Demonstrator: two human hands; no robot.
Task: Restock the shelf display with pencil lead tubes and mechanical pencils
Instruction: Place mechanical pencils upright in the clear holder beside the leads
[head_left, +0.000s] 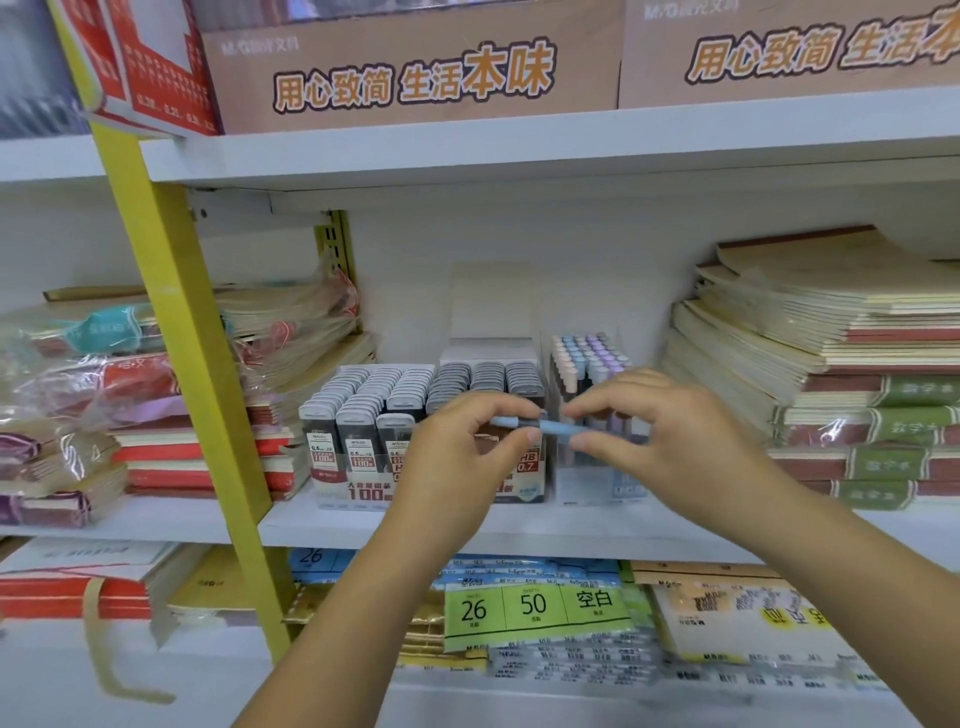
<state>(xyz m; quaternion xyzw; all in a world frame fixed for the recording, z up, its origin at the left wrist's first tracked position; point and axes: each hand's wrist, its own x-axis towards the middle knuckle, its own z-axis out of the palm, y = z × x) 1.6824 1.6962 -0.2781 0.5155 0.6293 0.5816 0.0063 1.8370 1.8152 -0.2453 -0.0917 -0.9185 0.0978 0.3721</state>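
Pencil-lead tubes (363, 387) fill 2 display boxes (358, 488) beside a clear case (587, 483) of upright pastel pencils on the white shelf (623, 530), while left hand (457, 457) and right hand (675, 431) together pinch 1 blue mechanical pencil (553, 427) level just before them.

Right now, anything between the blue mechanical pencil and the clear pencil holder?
Nothing visible. Left hand and right hand pinch the blue mechanical pencil in front of the clear pencil holder, whose open top is crowded with upright pencils; free slots cannot be told.
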